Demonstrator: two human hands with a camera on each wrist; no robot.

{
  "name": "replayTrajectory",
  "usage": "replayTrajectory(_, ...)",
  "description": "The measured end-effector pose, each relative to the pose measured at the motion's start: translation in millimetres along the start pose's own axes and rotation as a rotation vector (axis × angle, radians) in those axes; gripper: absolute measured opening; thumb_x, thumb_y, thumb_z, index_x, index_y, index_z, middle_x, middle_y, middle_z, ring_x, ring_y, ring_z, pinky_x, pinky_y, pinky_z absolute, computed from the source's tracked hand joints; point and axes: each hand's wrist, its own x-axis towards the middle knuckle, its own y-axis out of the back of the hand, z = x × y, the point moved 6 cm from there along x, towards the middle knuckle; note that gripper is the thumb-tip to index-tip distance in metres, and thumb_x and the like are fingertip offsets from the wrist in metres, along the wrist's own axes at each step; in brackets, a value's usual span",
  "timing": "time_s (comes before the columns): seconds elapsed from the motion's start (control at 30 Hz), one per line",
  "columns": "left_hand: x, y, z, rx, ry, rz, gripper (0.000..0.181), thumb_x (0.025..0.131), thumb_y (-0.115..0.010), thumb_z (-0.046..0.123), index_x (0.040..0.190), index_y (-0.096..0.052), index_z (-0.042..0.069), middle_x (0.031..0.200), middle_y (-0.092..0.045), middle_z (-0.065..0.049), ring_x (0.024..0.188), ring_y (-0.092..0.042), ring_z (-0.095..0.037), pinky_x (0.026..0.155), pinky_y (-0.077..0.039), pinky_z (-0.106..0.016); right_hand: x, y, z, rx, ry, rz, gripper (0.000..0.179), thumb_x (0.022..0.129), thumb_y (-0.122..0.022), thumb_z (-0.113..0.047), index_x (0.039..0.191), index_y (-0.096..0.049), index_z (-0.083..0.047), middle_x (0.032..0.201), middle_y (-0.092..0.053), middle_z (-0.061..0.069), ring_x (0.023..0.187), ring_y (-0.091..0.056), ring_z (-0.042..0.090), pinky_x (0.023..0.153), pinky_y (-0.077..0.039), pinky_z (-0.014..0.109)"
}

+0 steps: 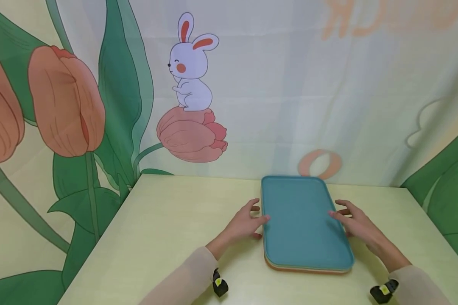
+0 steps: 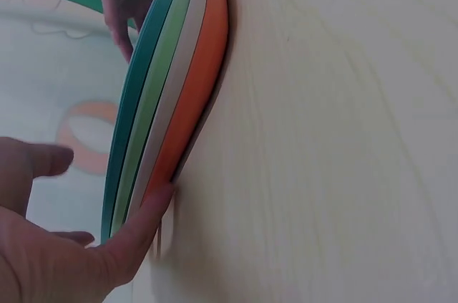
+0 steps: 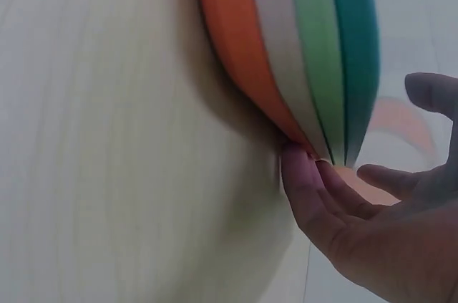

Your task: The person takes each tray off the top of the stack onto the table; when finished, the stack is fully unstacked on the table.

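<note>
Cream cloth (image 1: 259, 84) printed with tulips (image 1: 66, 101), green leaves (image 1: 120, 72) and a white rabbit (image 1: 192, 63) hangs behind my table (image 1: 156, 237). The pale tabletop runs wide to the left of the stack of trays (image 1: 303, 224); to its right, the strip before the table's side edge is narrower. The stack lies flat on the right-hand part of the table, long sides pointing away from me, far end close to the back edge; whether it touches the cloth I cannot tell. More tabletop shows in front of its near end.

Four trays make the pile, edges nearly flush: a teal tray (image 3: 358, 31) on top, its low rim raised all round, then a light green tray (image 3: 317, 31), a beige tray (image 3: 279, 31), and an orange tray (image 3: 232, 31) lowest, against the table. Only the sides of the lower three show.

My left hand (image 1: 244, 222) and my right hand (image 1: 358, 220) flank the long sides, palms turned inward, fingers loosely bent and well parted. Each thumb reaches over the teal rim, standing off it in the wrist views, and a lower fingertip of each hand meets the orange tray's side, or very nearly. Both hands are well spread, gripping nothing. Beige sleeves (image 1: 183, 279) end at my wrists, with a small black device (image 1: 220, 286) at each cuff.
</note>
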Motion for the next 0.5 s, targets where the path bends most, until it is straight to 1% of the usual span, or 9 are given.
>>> replayTrajectory(0.1, 0.9, -4.2, -0.3, 0.051, -0.013, 0.040, 0.071, 0.104, -0.069, 0.028, 0.163, -0.037, 0.007, 0.152, -0.052, -0.021, 0.130, -0.062, -0.039, 0.083, -0.064, -0.044, -0.8, -3.2, 3.5, -0.014, -0.006, -0.004, 0.077, 0.110, -0.057, -0.040, 0.163, -0.024, 0.006, 0.146, -0.044, 0.037, 0.119, -0.056, 0.044, 0.079, -0.057, 0.039)
replayTrajectory(0.17, 1.6, -7.2, -1.9, 0.057, -0.023, 0.054, 0.067, 0.104, -0.068, 0.022, 0.161, -0.039, 0.004, 0.148, -0.055, -0.021, 0.127, -0.064, -0.037, 0.081, -0.064, -0.042, -2.5, -4.9, 5.7, -0.025, -0.002, -0.007, 0.070, 0.111, -0.056, -0.032, 0.161, -0.027, 0.009, 0.144, -0.047, 0.036, 0.121, -0.056, 0.044, 0.079, -0.056, 0.038)
replayTrajectory(0.27, 4.3, -11.7, -4.2, 0.085, -0.052, 0.077, 0.064, 0.101, -0.066, 0.010, 0.159, -0.043, 0.002, 0.145, -0.056, -0.021, 0.122, -0.067, -0.032, 0.078, -0.064, -0.038, -5.0, -6.1, 8.4, -0.025, 0.017, -0.019, 0.061, 0.111, -0.053, -0.020, 0.158, -0.030, 0.012, 0.142, -0.051, 0.037, 0.119, -0.059, 0.042, 0.079, -0.055, 0.039)
replayTrajectory(0.33, 6.5, -14.6, -5.3, 0.076, -0.068, 0.090, 0.065, 0.097, -0.063, 0.003, 0.159, -0.042, 0.000, 0.144, -0.054, -0.021, 0.119, -0.067, -0.029, 0.072, -0.064, -0.037, -6.4, -6.1, 9.4, -0.023, 0.027, -0.030, 0.058, 0.111, -0.051, -0.015, 0.157, -0.030, 0.013, 0.141, -0.052, 0.036, 0.119, -0.059, 0.042, 0.080, -0.055, 0.040)
replayTrajectory(0.4, 8.1, -16.2, -5.2, 0.092, -0.084, 0.109, 0.066, 0.095, -0.062, 0.000, 0.159, -0.042, -0.001, 0.143, -0.053, -0.022, 0.114, -0.067, -0.027, 0.069, -0.064, -0.036, -7.1, -5.4, 9.4, -0.022, 0.035, -0.040, 0.057, 0.111, -0.051, -0.013, 0.158, -0.030, 0.013, 0.143, -0.051, 0.036, 0.122, -0.058, 0.043, 0.082, -0.056, 0.040)
replayTrajectory(0.5, 9.3, -18.1, -5.2, 0.069, -0.084, 0.110, 0.067, 0.095, -0.060, -0.001, 0.159, -0.039, -0.003, 0.144, -0.050, -0.023, 0.109, -0.066, -0.024, 0.064, -0.064, -0.036, -7.3, -3.8, 9.2, -0.021, 0.036, -0.048, 0.059, 0.112, -0.052, -0.014, 0.159, -0.029, 0.013, 0.145, -0.049, 0.037, 0.125, -0.056, 0.046, 0.085, -0.057, 0.041)
